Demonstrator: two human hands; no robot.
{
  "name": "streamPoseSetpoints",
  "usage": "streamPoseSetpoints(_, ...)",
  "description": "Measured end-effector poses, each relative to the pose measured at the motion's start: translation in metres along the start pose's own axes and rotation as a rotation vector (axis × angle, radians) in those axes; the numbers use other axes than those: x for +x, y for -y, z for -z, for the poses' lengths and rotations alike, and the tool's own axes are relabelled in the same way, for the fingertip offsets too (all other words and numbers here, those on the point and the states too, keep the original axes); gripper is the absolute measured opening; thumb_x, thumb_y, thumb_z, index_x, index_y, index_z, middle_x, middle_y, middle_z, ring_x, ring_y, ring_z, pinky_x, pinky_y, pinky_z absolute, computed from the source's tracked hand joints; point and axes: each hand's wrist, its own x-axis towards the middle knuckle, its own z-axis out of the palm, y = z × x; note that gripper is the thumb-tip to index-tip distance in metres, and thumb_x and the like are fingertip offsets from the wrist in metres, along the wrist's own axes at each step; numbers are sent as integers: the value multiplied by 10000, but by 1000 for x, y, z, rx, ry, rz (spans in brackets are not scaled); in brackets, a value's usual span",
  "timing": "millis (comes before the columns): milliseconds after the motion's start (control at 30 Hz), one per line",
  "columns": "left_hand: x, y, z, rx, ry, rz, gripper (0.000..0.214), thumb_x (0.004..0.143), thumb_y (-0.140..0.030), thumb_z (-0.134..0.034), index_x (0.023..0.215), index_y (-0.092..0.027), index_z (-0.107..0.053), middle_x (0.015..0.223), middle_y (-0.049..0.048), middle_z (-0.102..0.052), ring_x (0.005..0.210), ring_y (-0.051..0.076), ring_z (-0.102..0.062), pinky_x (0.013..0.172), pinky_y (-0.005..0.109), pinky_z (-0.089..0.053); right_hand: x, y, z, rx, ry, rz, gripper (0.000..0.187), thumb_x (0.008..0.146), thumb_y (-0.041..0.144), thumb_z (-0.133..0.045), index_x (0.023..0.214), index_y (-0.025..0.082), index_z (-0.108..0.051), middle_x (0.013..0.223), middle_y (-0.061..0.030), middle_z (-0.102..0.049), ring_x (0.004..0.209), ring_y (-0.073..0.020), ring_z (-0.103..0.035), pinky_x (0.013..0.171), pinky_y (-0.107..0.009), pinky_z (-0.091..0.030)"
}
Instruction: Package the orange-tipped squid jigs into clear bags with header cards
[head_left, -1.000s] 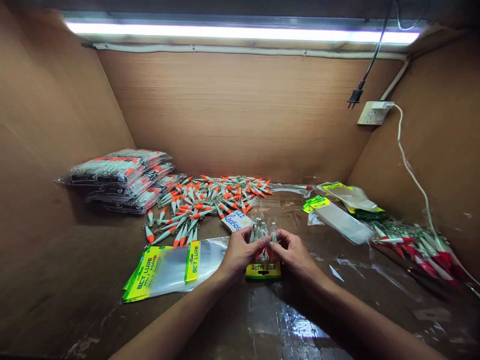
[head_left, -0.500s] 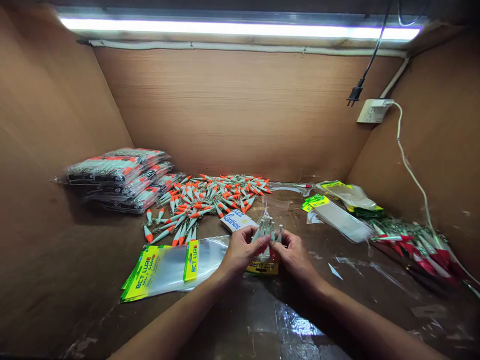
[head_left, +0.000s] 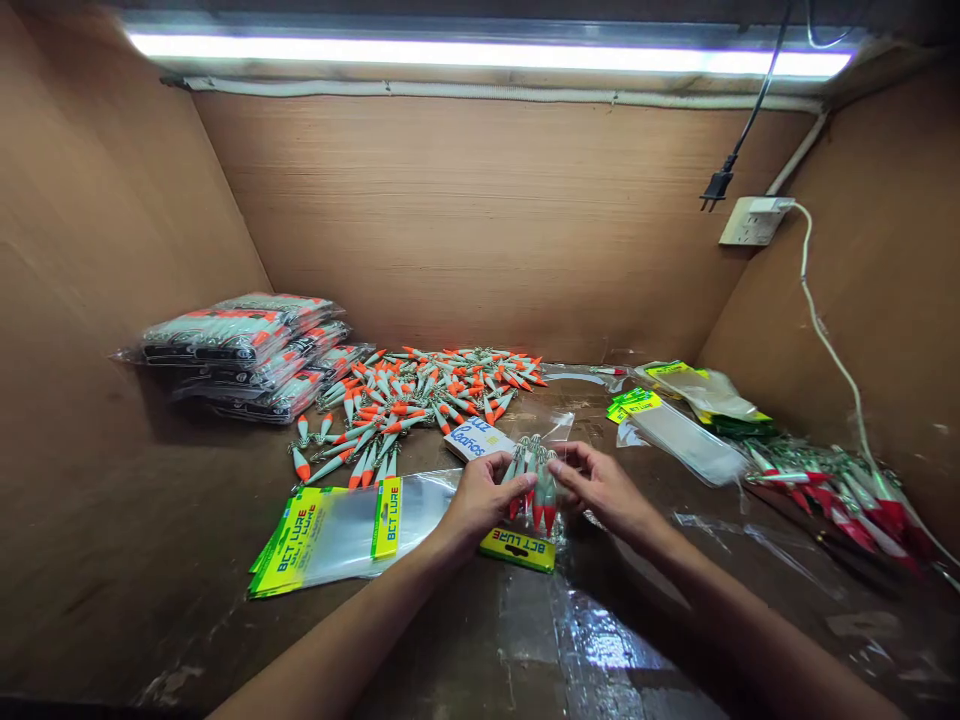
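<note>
In front of me is a small bunch of fishing lures (head_left: 541, 492), pale with red tips pointing down and hooked wire ends up, in what looks like a clear plastic bag. A yellow-green BCT LURE header (head_left: 519, 549) lies upside down just below them. My left hand (head_left: 484, 500) is closed on the bunch from the left, thumb across the front. On the right side, my right hand (head_left: 604, 490) pinches the bag by the upper ends of the lures with thumb and forefinger. A white card (head_left: 476, 440) with blue handwriting lies behind, partly hidden by the left hand.
Loose orange-tipped lures (head_left: 420, 395) are heaped at the back. Packed lures (head_left: 247, 350) are stacked left. Flat BCT LURE bags (head_left: 322, 540) lie front left, more bags (head_left: 690, 440) back right. Red-tipped lures (head_left: 840, 490) lie far right below a white cord (head_left: 817, 320).
My right hand has shifted slightly up and to the right, and its fingers have loosened. The red tips of the lures and more of the yellow header now show.
</note>
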Motion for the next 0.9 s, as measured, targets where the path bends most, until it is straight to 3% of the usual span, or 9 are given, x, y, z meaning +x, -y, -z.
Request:
streamPoseSetpoints(100, -1, -1, -1, -8, 17, 31, 350, 687, -388, -808, 891, -122, -707, 796, 47, -714, 622, 143, -608, 559, 220, -429, 1, 13, 25, -131, -233, 120, 422, 880, 485, -623, 1175, 184, -615, 965, -70, -665, 757, -183, -592, 646, -283, -478)
streamPoseSetpoints(200, -4, -4, -3, 27, 31, 9, 350, 712, -393, -782, 921, -122, -712, 792, 38, -699, 621, 132, -584, 574, 218, -416, -8, 28, 34, -190, -313, 288, 294, 923, 391, -581, 1159, 222, -626, 1004, -68, -646, 768, -180, -582, 683, -293, -472)
streamPoseSetpoints(300, -7, -8, -3, 155, 49, 12, 328, 728, -420, -765, 827, -114, -699, 659, 0, -626, 536, 101, -497, 527, 209, -356, -18, 36, 30, -267, -219, 472, 222, 928, 278, -553, 1121, 250, -659, 1112, -78, -631, 810, -187, -590, 726, -314, -474)
streamPoseSetpoints(367, -9, -10, -2, 222, 69, 11, 329, 721, -431, -766, 736, -118, -669, 591, -23, -566, 502, 87, -443, 502, 206, -317, -21, 37, 27, -299, -120, 517, 254, 923, 222, -534, 1145, 256, -652, 1073, -71, -647, 813, -190, -597, 736, -321, -478)
streamPoseSetpoints(467, -9, -16, 1, 259, 94, -3, 356, 720, -450, -763, 669, -124, -631, 557, -35, -520, 487, 76, -401, 483, 203, -275, -19, 36, 26, -319, 2, 484, 278, 922, 187, -516, 1167, 239, -637, 945, -56, -665, 804, -189, -607, 741, -318, -487)
streamPoseSetpoints(567, -10, -22, 5, 252, 121, 20, 373, 722, -471, -758, 679, -125, -627, 545, -42, -493, 467, 67, -374, 461, 200, -234, -16, 36, 29, -369, 103, 493, 264, 905, 189, -540, 1135, 226, -666, 983, -71, -648, 878, -198, -612, 748, -309, -491)
streamPoseSetpoints(700, -12, -26, 9, 241, 177, 55, 386, 706, -490, -767, 746, -121, -662, 566, -32, -526, 460, 71, -389, 451, 199, -243, -13, 34, 30, -394, 159, 495, 196, 895, 194, -560, 1020, 224, -707, 1072, -85, -630, 853, -179, -608, 684, -282, -485)
streamPoseSetpoints(900, -10, -21, 14, 251, 211, 97, 427, 676, -525, -783, 767, -118, -695, 544, -38, -519, 455, 75, -381, 453, 208, -228, -11, 37, 36, -338, 231, 491, 168, 913, 233, -564, 871, 219, -727, 998, -72, -671, 777, -160, -614, 673, -279, -490)
